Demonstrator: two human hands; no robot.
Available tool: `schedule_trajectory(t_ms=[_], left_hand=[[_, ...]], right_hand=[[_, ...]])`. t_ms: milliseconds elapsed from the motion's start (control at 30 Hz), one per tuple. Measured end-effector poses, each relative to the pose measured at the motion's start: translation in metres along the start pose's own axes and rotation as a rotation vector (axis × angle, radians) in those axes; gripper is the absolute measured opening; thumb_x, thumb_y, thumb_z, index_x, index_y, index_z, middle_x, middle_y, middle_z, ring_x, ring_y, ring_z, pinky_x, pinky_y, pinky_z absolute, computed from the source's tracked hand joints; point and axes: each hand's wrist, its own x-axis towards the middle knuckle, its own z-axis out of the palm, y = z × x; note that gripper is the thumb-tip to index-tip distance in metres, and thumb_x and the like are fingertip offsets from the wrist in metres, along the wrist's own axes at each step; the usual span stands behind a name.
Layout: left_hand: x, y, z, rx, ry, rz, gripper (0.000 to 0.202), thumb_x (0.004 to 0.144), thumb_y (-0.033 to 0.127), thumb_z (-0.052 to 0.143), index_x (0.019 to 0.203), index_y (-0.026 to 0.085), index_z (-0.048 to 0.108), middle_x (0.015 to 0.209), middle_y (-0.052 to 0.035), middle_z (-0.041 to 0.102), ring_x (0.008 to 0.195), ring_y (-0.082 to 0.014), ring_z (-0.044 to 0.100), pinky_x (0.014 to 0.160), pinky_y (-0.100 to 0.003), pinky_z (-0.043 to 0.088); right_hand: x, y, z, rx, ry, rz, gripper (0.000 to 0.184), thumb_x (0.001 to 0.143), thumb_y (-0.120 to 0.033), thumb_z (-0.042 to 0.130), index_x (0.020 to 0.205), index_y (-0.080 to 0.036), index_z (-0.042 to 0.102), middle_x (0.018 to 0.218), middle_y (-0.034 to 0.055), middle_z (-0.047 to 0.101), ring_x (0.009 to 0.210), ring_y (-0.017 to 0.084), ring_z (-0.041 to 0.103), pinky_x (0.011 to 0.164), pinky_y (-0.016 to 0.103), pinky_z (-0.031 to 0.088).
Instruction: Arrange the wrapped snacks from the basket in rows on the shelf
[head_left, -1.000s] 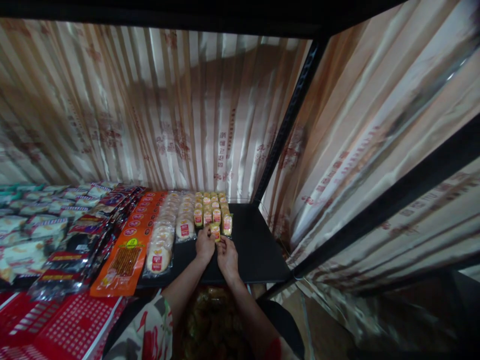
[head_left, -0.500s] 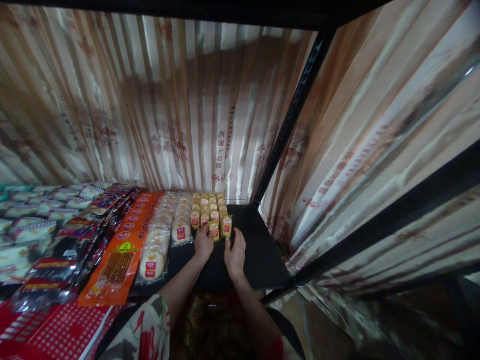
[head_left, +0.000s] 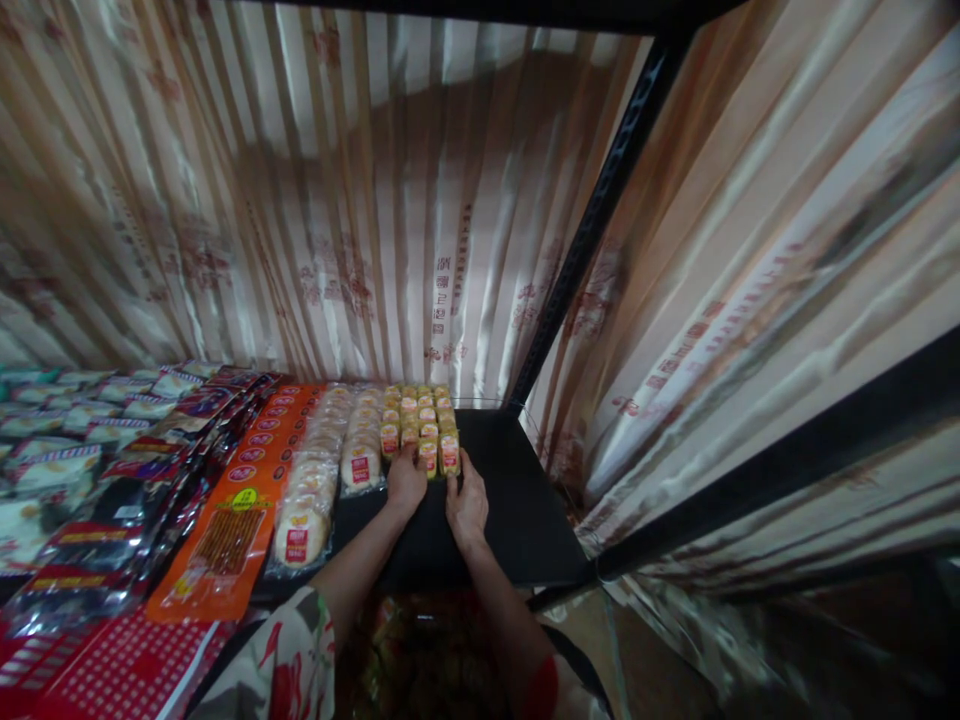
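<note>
Small yellow wrapped snack packets [head_left: 427, 458] stand in tight rows on the black shelf [head_left: 510, 500]. My left hand [head_left: 406, 487] is closed at the front of these rows, its fingers against the left side of a front packet and partly hidden. At the front right corner, my right hand [head_left: 468, 505] has its thumb low on the yellow packet [head_left: 449, 453] and its fingers along that packet's right side. To the left of my hands lies a row of round, pale pastries in clear wrap [head_left: 361, 466], with red labels.
Further left are another pastry row [head_left: 302, 530], orange snack bags [head_left: 221, 545], dark shiny packs [head_left: 112, 540] and white bags [head_left: 60, 465]. A red perforated basket [head_left: 120, 665] is at lower left. A black post [head_left: 592, 230] and pleated curtains [head_left: 405, 200] border the shelf.
The front right yellow packet now sits closer to its neighbour and straighter. My right hand has moved slightly left, its fingers closing against that packet. My left hand stays nearly in place.
</note>
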Motion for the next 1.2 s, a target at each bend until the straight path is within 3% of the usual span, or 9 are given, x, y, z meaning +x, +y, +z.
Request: schedule_trajectory(t_ms=[167,533,1200], left_hand=[[-0.006,-0.001,0.004,0.023,0.037,0.059,0.020,0.072,0.011,0.049,0.090,0.016,0.054,0.089,-0.0086,0.061,0.087,-0.0191,0.057,0.077,-0.028,0.041],[-0.008,-0.009,0.014,0.083,-0.062,-0.058,0.010,0.082,0.021,0.045,0.091,0.017,0.047,0.082,-0.0042,0.063,0.067,-0.0120,0.061,0.060,-0.021,0.044],[-0.007,-0.008,0.013,0.123,-0.062,-0.085,0.011,0.082,0.024,0.046,0.088,0.016,0.049,0.079,-0.0045,0.065,0.065,-0.0119,0.062,0.061,-0.022,0.043]], right_hand=[[-0.001,0.001,0.002,-0.040,-0.010,0.001,0.047,0.082,-0.027,0.036,0.127,-0.017,0.043,0.121,0.0098,0.053,0.111,0.021,0.046,0.094,0.036,0.037],[-0.001,0.002,0.004,-0.101,-0.004,-0.050,0.046,0.082,-0.025,0.035,0.127,-0.015,0.042,0.120,0.0102,0.053,0.110,0.021,0.046,0.092,0.035,0.038],[-0.001,0.003,0.007,-0.134,0.030,-0.110,0.046,0.083,-0.025,0.033,0.127,-0.014,0.041,0.120,0.0118,0.053,0.111,0.022,0.043,0.093,0.037,0.037]])
